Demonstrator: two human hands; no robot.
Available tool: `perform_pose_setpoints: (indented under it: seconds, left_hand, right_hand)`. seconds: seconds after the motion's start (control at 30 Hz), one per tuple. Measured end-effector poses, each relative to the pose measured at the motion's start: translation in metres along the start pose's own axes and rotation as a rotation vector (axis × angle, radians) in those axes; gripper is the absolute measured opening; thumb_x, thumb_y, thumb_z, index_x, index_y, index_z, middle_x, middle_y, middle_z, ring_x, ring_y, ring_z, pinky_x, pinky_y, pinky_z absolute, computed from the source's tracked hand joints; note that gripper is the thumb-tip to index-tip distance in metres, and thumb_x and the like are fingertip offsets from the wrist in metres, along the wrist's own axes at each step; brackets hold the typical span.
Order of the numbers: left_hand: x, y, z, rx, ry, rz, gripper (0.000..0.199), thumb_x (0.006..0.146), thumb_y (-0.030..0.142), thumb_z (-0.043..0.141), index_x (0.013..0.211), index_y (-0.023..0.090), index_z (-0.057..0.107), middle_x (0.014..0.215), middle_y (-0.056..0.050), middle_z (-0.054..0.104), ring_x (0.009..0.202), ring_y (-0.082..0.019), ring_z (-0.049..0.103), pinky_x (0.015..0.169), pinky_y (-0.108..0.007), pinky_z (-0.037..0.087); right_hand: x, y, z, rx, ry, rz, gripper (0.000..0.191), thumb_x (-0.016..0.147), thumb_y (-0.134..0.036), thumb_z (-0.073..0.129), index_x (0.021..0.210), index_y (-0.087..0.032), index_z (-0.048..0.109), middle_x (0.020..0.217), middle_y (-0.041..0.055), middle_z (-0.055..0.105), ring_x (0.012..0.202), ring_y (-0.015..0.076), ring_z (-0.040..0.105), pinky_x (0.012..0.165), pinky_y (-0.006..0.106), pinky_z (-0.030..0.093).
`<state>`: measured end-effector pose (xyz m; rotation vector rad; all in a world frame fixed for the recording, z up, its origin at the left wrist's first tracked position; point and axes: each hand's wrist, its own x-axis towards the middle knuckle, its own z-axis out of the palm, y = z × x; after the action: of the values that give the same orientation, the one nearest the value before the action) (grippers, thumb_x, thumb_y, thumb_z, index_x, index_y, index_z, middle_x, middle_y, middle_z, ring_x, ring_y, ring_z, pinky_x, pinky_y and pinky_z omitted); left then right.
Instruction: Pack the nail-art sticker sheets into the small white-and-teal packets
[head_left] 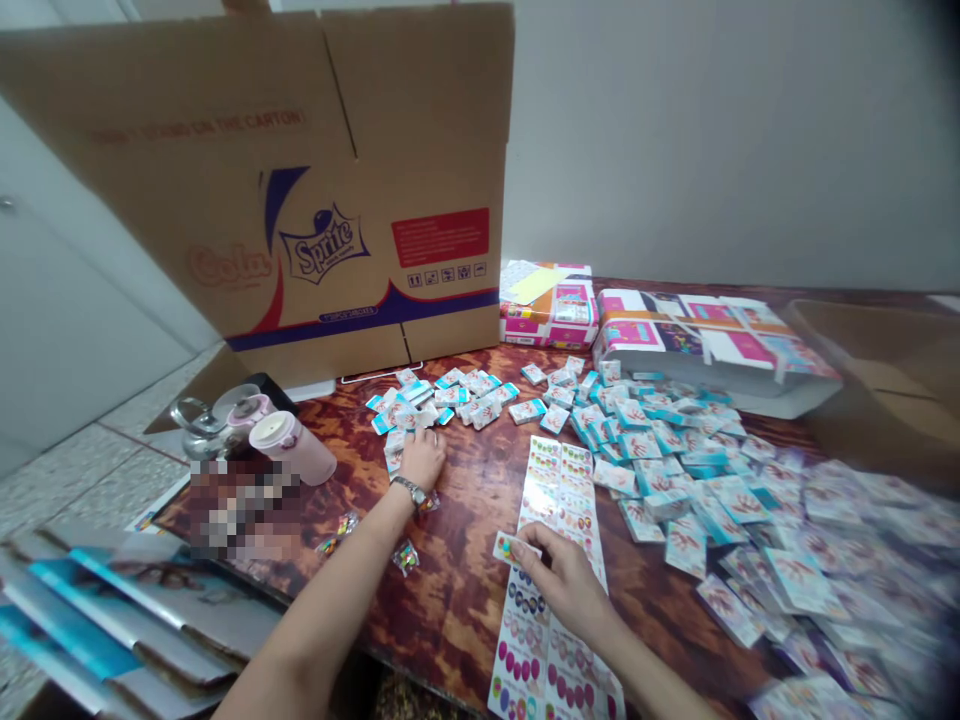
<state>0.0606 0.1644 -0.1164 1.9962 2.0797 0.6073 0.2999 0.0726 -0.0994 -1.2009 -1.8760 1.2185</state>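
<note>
My left hand (422,460), with a wristwatch (410,490) on its wrist, rests curled at the edge of a heap of small white-and-teal packets (442,400), its fingertips against them. I cannot tell whether it grips one. My right hand (562,585) pinches a small printed sticker piece (516,547) between thumb and fingers. That hand lies over long glossy sheets of colourful stickers (559,500) on the dark wood-grain table (457,620). A much larger spread of similar packets (675,450) fans out to the right.
A tilted Sprite cardboard carton (262,180) stands behind the table. Wrapped pink bundles (705,335) lie at the back right. A pink bottle (292,447), a glass jug (202,425), a pixelated patch (244,510) and a cardboard stack (112,630) sit to the left.
</note>
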Motion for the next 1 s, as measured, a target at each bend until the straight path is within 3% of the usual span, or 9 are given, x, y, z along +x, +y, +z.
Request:
perform_pose_setpoints:
  seconds: [0.2,0.4,0.6,0.8,0.9,1.0]
  left_hand:
    - [-0.009,0.022,-0.015,-0.330,0.079,-0.125,0.025,0.074,0.029,0.058,0.097,0.018,0.058,0.097,-0.009,0.053,0.095,-0.025,0.050,0.084,-0.038,0.037]
    - [-0.052,0.058,-0.006,-0.896,0.001,-0.349,0.039,0.074,0.053,0.050,0.082,0.015,0.052,0.067,-0.001,0.054,0.059,-0.014,0.056,0.053,-0.025,0.045]
    - [-0.092,0.084,-0.005,-1.241,-0.067,-0.493,0.032,0.073,0.048,0.055,0.084,0.019,0.050,0.070,0.001,0.053,0.059,-0.011,0.055,0.051,-0.022,0.047]
    - [-0.112,0.101,-0.001,-1.396,0.025,-0.535,0.023,0.076,0.042,0.053,0.082,0.020,0.050,0.082,-0.002,0.054,0.072,-0.014,0.055,0.054,-0.022,0.046]
    - [-0.114,0.102,-0.001,-1.402,0.049,-0.507,0.021,0.078,0.040,0.052,0.080,0.019,0.049,0.079,0.000,0.052,0.069,-0.012,0.053,0.054,-0.019,0.044]
    - [-0.111,0.098,-0.007,-1.470,-0.060,-0.489,0.020,0.074,0.036,0.056,0.074,0.019,0.048,0.068,0.003,0.047,0.057,-0.009,0.048,0.044,-0.017,0.038]
  right_hand:
    - [0.007,-0.009,-0.008,-0.020,0.072,-0.017,0.027,0.087,-0.038,0.042,0.072,-0.018,0.052,0.062,-0.0024,0.048,0.055,0.0118,0.043,0.052,0.022,0.032]
    - [0.015,-0.027,-0.014,-0.096,0.102,-0.136,0.025,0.089,-0.035,0.042,0.073,-0.019,0.053,0.065,-0.0014,0.053,0.060,0.0124,0.049,0.055,0.022,0.034]
    - [0.017,-0.021,-0.015,-0.321,0.137,-0.182,0.022,0.089,-0.029,0.040,0.076,-0.019,0.055,0.073,0.0031,0.059,0.066,0.0152,0.054,0.058,0.024,0.036]
    - [0.013,-0.014,-0.003,-0.580,0.228,-0.244,0.022,0.089,-0.028,0.039,0.080,-0.018,0.057,0.074,0.0062,0.059,0.069,0.0169,0.056,0.063,0.025,0.037]
    - [0.013,-0.016,-0.005,-0.507,0.212,-0.241,0.022,0.088,-0.029,0.041,0.077,-0.018,0.057,0.073,0.0053,0.058,0.067,0.0160,0.054,0.062,0.024,0.037]
    - [0.015,-0.016,-0.014,-0.214,0.042,-0.154,0.023,0.087,-0.032,0.045,0.072,-0.018,0.056,0.066,0.0007,0.056,0.060,0.0128,0.050,0.055,0.022,0.035]
